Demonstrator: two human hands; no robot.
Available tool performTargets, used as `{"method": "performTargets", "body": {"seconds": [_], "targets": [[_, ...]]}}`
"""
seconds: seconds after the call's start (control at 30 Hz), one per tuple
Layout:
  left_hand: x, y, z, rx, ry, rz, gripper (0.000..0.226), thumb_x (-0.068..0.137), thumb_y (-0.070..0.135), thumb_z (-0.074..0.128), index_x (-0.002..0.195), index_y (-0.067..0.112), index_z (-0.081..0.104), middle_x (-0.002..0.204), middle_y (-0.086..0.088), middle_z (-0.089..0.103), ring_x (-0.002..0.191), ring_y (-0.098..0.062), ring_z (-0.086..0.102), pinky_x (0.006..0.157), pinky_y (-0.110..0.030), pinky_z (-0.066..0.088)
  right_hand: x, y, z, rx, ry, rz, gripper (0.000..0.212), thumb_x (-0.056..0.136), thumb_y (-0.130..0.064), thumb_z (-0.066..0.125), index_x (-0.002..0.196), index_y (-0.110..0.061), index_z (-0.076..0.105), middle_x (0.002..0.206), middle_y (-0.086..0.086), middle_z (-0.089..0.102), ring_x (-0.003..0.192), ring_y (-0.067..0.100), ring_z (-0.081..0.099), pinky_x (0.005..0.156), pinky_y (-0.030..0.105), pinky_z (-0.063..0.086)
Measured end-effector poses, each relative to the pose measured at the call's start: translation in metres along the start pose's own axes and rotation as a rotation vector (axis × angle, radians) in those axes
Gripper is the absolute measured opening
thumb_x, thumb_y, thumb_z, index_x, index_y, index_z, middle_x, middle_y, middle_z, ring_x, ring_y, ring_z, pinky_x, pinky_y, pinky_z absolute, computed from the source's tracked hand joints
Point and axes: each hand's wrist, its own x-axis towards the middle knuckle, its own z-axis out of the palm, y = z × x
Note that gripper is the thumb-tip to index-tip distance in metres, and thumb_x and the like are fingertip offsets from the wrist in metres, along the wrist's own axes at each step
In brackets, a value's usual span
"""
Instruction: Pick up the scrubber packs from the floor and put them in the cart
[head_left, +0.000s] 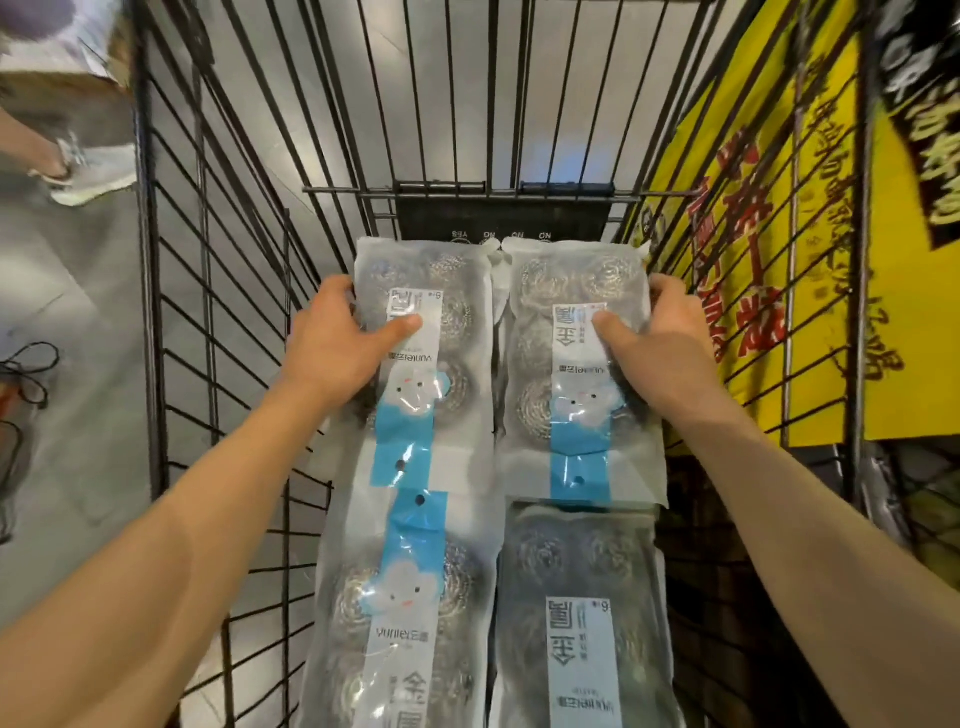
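Observation:
I look down into a black wire cart. My left hand grips the far left scrubber pack, thumb on its label, fingers round its left edge. My right hand grips the far right scrubber pack the same way at its right edge. Both packs are clear bags of steel scrubbers with blue and white labels, lying side by side at the cart's far end. Two more scrubber packs lie nearer me, one at left and one at right, partly under the far ones.
A black plastic flap closes the cart's far end. Yellow banners with red and black writing hang beyond the right wall. Grey floor lies to the left, where another person's shoe and a black cord show.

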Motion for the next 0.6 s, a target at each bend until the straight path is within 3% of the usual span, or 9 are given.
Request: {"method": "performTargets", "body": {"seconds": [0.17, 0.37, 0.5, 0.6], "targets": [[-0.03, 0.027, -0.032, 0.113, 0.065, 0.146, 0.068, 0.089, 0.048, 0.073, 0.145, 0.018, 0.047, 0.137, -0.004, 0.061, 0.126, -0.026, 0.057, 0.103, -0.046, 0.049, -0.031, -0.031, -0.047, -0.139, 0.001, -0.069, 0.073, 0.097, -0.046, 0.065, 0.156, -0.016, 0.033, 0.153, 0.014, 0.037, 0.141, 0.033, 0.041, 0.116, 0.044, 0.036], [-0.094, 0.1, -0.098, 0.308, -0.04, 0.394, 0.072, 0.091, 0.057, 0.065, 0.151, 0.025, 0.04, 0.149, -0.004, 0.054, 0.136, -0.027, 0.052, 0.105, -0.05, 0.049, -0.099, -0.085, -0.126, -0.255, -0.038, -0.254, 0.073, 0.097, -0.052, 0.063, 0.155, -0.017, 0.037, 0.152, 0.013, 0.044, 0.141, 0.03, 0.043, 0.116, 0.045, 0.039], [-0.135, 0.139, -0.141, 0.44, -0.056, 0.533, 0.073, 0.092, 0.064, 0.059, 0.15, 0.026, 0.038, 0.146, -0.004, 0.055, 0.129, -0.028, 0.056, 0.099, -0.048, 0.052, -0.147, -0.115, -0.178, -0.4, -0.015, -0.341, 0.078, 0.095, -0.063, 0.059, 0.153, -0.016, 0.04, 0.149, 0.013, 0.048, 0.14, 0.032, 0.045, 0.113, 0.046, 0.041], [-0.16, 0.164, -0.172, 0.516, -0.049, 0.614, 0.077, 0.093, 0.064, 0.057, 0.154, 0.022, 0.035, 0.15, -0.007, 0.051, 0.136, -0.028, 0.05, 0.106, -0.047, 0.048, -0.178, -0.132, -0.214, -0.485, 0.028, -0.395, 0.085, 0.092, -0.071, 0.055, 0.152, -0.013, 0.042, 0.15, 0.014, 0.05, 0.139, 0.033, 0.045, 0.112, 0.045, 0.043]]}}
